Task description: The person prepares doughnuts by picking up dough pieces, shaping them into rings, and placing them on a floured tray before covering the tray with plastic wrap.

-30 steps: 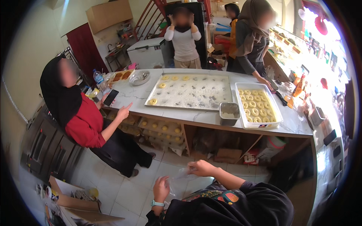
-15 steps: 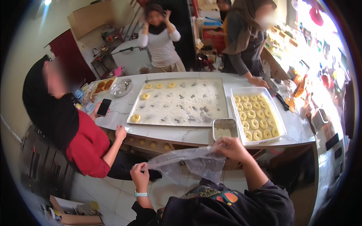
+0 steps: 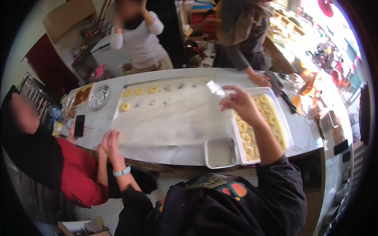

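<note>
A clear plastic sheet point(image 3: 165, 128) stretches over the floured metal tray point(image 3: 169, 79), which bears several dough rings point(image 3: 139, 91) along its upper left. My left hand point(image 3: 112, 141) pinches the sheet's near left part, close to the counter's edge. My right hand point(image 3: 236, 102) is raised over the tray's right end, fingers closed on the sheet's crumpled corner. Beside that hand stands a white container point(image 3: 283, 129) full of dough rings. A square metal tin point(image 3: 220, 153) sits at the tray's near right corner.
A co-worker in red point(image 3: 80, 169) stands close at my left, holding a phone point(image 3: 79, 126). Two co-workers point(image 3: 141, 47) point(image 3: 244, 47) stand across the counter. A silver bowl point(image 3: 99, 98), a snack box point(image 3: 80, 94) and cluttered utensils point(image 3: 291, 100) lie around the tray.
Both my hands have risen from below the counter up to the tray, spreading apart, and the plastic sheet now covers much of the tray. The view has shifted.
</note>
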### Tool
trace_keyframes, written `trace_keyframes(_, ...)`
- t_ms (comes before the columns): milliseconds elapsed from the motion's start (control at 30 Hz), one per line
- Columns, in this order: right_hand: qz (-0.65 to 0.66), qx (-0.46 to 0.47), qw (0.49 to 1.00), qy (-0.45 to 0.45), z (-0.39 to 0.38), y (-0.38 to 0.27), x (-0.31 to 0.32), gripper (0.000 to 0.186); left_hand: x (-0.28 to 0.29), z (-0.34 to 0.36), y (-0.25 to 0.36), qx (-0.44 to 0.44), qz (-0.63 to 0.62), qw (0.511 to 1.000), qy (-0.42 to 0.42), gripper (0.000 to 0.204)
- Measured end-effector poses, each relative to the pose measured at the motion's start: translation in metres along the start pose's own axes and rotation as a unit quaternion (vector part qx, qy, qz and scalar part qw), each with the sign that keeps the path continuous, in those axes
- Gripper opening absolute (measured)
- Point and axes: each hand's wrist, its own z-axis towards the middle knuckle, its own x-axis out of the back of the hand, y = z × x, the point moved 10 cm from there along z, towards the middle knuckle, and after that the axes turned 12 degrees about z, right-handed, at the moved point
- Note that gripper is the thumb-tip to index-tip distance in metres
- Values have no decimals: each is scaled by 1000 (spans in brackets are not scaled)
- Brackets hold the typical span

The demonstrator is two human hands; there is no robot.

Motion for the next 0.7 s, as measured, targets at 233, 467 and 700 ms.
trace_keyframes(233,-31,-7,995,97,90,70,25,48,-55,99,-41,20,60,996,-56,26)
trace_keyframes(467,-193,-91,965,155,145,167,38,47,-97,170,-144,-1,189,975,-120,39)
trace_keyframes(700,-453,96,883,75,179,144,-81,37,-218,108,-20,-310,357,793,-383,40)
